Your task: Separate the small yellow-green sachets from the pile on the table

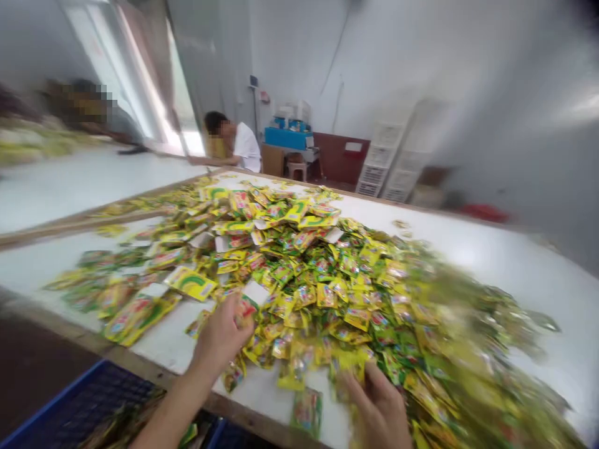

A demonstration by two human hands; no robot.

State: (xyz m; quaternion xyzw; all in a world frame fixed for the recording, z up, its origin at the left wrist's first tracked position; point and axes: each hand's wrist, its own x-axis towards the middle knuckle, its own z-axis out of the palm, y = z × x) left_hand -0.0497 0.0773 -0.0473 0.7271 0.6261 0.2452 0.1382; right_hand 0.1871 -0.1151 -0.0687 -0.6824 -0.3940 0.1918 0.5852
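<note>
Left hand: thumb and fingers of the left hand (pixel 223 333) pinch the lower part of a small yellow, green and red cardboard carton (pixel 249 302).
Held carton: raised over the near edge of the packet heap; a white board end points up and away from the wrist. Contents cannot be read.
Right hand: the right hand (pixel 377 402) is low at the near edge of the heap, thumb and fingers curled at a yellow foil packet (pixel 350 363). Motion blur hides the fingertips; whether the packet is pinched cannot be told.
Packet heap: a broad heap of small glossy yellow-and-green packets (pixel 299 296) covers the middle and right of the white tabletop (pixel 161 349).
Cartons on heap: several yellow printed cartons (pixel 234 242) lie at its far part, some showing white ends.
Cartons at left: yellow-and-red cartons (pixel 140 317) lie flat near the wooden table edge (pixel 253 419); whether filled cannot be told.
Crate: a blue plastic mesh crate (pixel 53 405) stands below the edge, with dark, indistinct contents.
Progress: judged mid-course. One carton is in hand; no shut carton can be confirmed. Outstanding: the many loose packets and loose cartons.
</note>
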